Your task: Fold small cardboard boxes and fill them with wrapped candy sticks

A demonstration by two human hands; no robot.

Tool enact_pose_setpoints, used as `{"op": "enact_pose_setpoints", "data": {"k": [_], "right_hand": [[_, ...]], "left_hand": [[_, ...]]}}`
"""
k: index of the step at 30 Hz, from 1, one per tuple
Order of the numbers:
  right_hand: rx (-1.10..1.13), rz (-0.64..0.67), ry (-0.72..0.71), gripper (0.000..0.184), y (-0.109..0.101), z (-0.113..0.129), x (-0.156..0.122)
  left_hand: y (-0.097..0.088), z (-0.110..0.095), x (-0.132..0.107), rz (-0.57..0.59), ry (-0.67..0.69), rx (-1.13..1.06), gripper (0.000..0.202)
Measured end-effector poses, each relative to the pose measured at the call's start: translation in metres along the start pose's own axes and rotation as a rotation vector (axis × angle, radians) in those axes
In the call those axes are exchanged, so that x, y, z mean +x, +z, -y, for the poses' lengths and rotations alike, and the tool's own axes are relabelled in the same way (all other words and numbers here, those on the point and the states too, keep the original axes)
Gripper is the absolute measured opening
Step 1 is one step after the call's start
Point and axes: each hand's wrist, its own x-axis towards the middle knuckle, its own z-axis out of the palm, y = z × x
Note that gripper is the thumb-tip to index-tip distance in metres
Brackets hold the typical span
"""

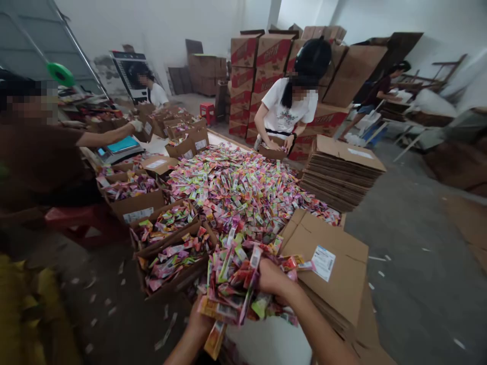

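Observation:
Both my hands clasp one big bundle of colourful sachets (238, 284) just above the table's near edge. My left hand (198, 319) grips it from below, fingers hidden under the packets. My right hand (272, 276) closes over its right side. Beyond the bundle a wide heap of loose sachets (239, 187) covers the table. An open carton (173, 258) half full of sachets stands directly to the left of my hands. A flat carton with a white label (327, 263) lies to the right.
More filled cartons (133, 195) line the table's left side beside a scale (119, 147). A stack of flattened cardboard (342, 175) stands at the right. A person in white (287, 109) works across the table; another in brown (49, 152) reaches in from the left. Boxes (262, 71) are stacked behind.

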Motion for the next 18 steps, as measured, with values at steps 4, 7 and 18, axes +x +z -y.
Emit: {"op": "enact_pose_setpoints", "data": {"k": [4, 7, 18], "right_hand": [[-0.077, -0.375, 0.046, 0.067, -0.021, -0.010, -0.035], [-0.123, -0.443, 0.053, 0.072, -0.012, -0.013, -0.037], [-0.044, -0.668, 0.101, 0.017, -0.047, -0.017, -0.028]], "left_hand": [[-0.026, -0.062, -0.018, -0.182, 0.152, 0.293, 0.094], [-0.018, -0.118, -0.011, -0.091, 0.295, 0.623, 0.108], [0.033, -0.134, 0.075, 0.352, 0.254, 1.095, 0.042]]}}
